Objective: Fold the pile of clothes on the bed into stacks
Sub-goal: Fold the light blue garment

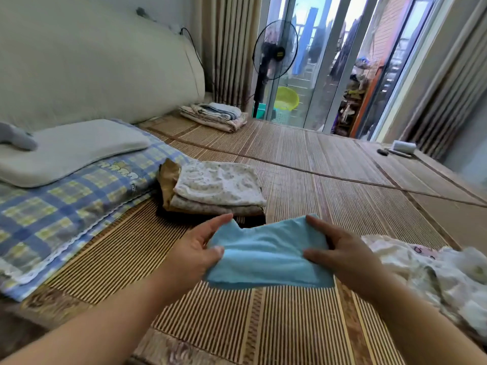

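Observation:
A small light-blue cloth, folded flat, hangs between my two hands just above the bamboo mat. My left hand pinches its left edge, thumb on top. My right hand pinches its right edge the same way. Just beyond the cloth stands a folded stack with a floral piece on top, tan and dark pieces beneath. A loose pile of pale unfolded clothes lies at the right, close to my right forearm.
A plaid blue mattress pad with a grey pillow lies at the left. Folded blankets sit at the far end by the curtain. A standing fan, a yellow basin and glass doors are beyond the bed.

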### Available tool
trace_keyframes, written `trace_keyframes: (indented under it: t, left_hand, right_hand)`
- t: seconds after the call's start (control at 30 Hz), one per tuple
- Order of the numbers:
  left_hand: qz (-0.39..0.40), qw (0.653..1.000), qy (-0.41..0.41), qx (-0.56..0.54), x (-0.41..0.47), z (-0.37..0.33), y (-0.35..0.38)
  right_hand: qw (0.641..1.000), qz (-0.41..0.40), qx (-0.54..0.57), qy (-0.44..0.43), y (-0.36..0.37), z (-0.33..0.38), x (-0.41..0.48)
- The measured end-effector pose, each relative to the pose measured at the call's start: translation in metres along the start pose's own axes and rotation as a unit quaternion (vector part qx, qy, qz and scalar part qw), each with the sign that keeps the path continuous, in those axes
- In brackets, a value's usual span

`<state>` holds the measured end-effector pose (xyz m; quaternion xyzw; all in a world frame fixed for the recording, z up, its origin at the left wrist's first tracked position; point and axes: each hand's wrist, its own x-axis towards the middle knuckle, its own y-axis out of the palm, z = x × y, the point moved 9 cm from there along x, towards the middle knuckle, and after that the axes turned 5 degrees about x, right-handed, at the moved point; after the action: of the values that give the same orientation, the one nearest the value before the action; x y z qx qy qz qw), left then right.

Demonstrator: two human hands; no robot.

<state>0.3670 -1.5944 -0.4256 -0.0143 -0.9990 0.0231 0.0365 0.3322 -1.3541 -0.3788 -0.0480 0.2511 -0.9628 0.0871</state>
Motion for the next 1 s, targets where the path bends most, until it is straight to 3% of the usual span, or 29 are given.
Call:
trace_keyframes:
  t: [0.17,0.37,0.43,0.5,0.6,0.67,0.77,0.87,0.93,1.0]
  left_hand:
    - [-0.015,0.986,-0.006,0.163,0.072,-0.014,-0.057]
    - [-0.180,0.928,0.115,0.305,0.159,-0.062,-0.135]
    - [-0.197,0.907,0.122,0.352,0.190,-0.060,-0.147]
    - [-0.180,0.888,0.059,0.419,0.224,-0.035,-0.154]
    - [-0.192,0.834,-0.067,0.513,0.253,0.008,-0.166]
    - [-0.207,0.796,-0.016,0.568,0.268,0.011,-0.157]
    - [-0.089,0.749,0.084,0.651,0.294,0.024,-0.115]
    - [0.029,0.743,-0.011,0.669,0.312,0.067,-0.110]
    - [0.058,0.755,-0.073,0.649,0.317,0.087,-0.123]
    - [0.059,0.757,-0.102,0.643,0.317,0.096,-0.135]
  right_hand:
    - [0.998,0.019,0.011,-0.060,0.037,0.035,0.096]
    - [0.989,-0.011,0.052,-0.139,0.066,0.072,0.219]
    - [0.989,-0.012,0.057,-0.135,0.078,0.065,0.258]
    - [0.996,0.001,-0.003,-0.094,0.095,0.042,0.294]
    - [0.980,-0.008,-0.196,-0.025,0.114,0.005,0.326]
    - [0.965,-0.044,-0.251,-0.067,0.125,0.005,0.335]
    - [0.941,-0.039,-0.294,-0.165,0.154,0.017,0.343]
    - [0.931,0.082,-0.334,-0.122,0.188,-0.012,0.355]
    - [0.933,0.134,-0.331,-0.054,0.193,-0.039,0.359]
    - [0.942,0.137,-0.305,-0.019,0.188,-0.052,0.358]
